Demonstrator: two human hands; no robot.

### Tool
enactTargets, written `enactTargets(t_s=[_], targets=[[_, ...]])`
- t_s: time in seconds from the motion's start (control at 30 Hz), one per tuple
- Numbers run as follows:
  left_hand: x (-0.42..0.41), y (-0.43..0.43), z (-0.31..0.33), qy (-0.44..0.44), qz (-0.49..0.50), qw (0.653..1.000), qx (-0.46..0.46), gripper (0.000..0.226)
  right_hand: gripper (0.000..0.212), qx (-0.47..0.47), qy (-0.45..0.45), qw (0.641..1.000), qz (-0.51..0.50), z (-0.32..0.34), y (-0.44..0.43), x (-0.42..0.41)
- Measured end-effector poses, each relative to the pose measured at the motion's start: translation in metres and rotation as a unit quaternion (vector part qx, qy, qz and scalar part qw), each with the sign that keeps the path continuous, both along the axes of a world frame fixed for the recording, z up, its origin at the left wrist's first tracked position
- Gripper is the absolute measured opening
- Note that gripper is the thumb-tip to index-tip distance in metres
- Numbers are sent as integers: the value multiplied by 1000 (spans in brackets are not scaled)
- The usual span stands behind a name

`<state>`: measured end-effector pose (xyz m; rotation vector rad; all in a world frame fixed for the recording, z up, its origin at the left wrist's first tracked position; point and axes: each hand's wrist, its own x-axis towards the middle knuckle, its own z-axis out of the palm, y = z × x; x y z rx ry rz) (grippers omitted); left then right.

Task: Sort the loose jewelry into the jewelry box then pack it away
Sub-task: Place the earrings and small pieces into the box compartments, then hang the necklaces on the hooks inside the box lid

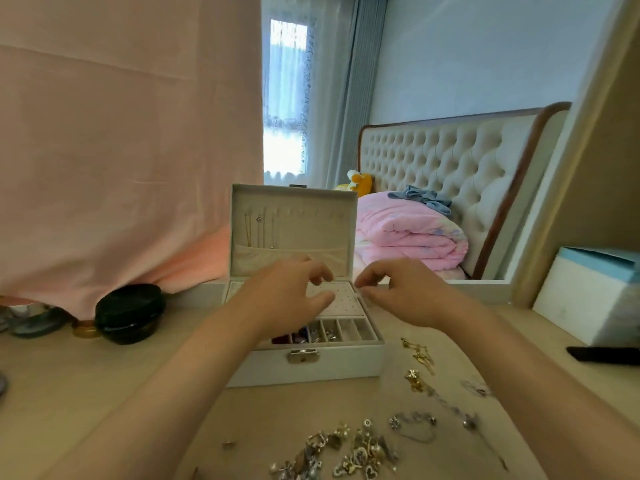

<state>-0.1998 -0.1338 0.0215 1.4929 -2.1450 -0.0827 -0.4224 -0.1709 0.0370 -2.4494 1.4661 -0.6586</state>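
Jewelry box [341, 367] stood open mid-tabletop, lid up, necklaces [254, 230] hung inside, some front compartments filled. Left hand [287, 299] hovered over the box, fingers relaxed, nothing held. Right hand [398, 296] at the box's right rim; pinch impossible to tell. Loose jewelry [353, 448] heaped by the near edge: sorting seemingly partway, packing undone.

A pale blue wall [467, 57] rises behind a tufted cream headboard [450, 161] edged in brown wood. Daylight glows through a sheer-veiled window [285, 98], with grey-blue drapes [360, 81] beside it. A pink cloth [121, 133] hangs at left above the beige counter [86, 393]. A folded pink quilt [408, 233] lies on the bed.
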Motion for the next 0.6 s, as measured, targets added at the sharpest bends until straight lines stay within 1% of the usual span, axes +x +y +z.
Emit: enactTargets(t_s=[0.17, 0.27, 0.4, 0.5, 0.6], targets=[[-46, 11, -5, 3, -43, 999, 18, 24, 11, 70, 46, 996, -43, -13, 25, -55], [-79, 7, -8, -67, -62, 996, 8, 26, 9, 84, 50, 993, -71, -27, 24, -77], [-114, -9, -10, -168, -70, 983, -2, 31, 9, 95, 36, 990, -98, -39, 13, -92], [-137, -23, -14, -205, -62, 977, 16, 32, 12, 107, 40, 988, -99, -48, 4, -94], [-157, -37, -18, -243, -46, 968, 49, 32, 10, 120, 43, 986, -106, -56, -3, -93]])
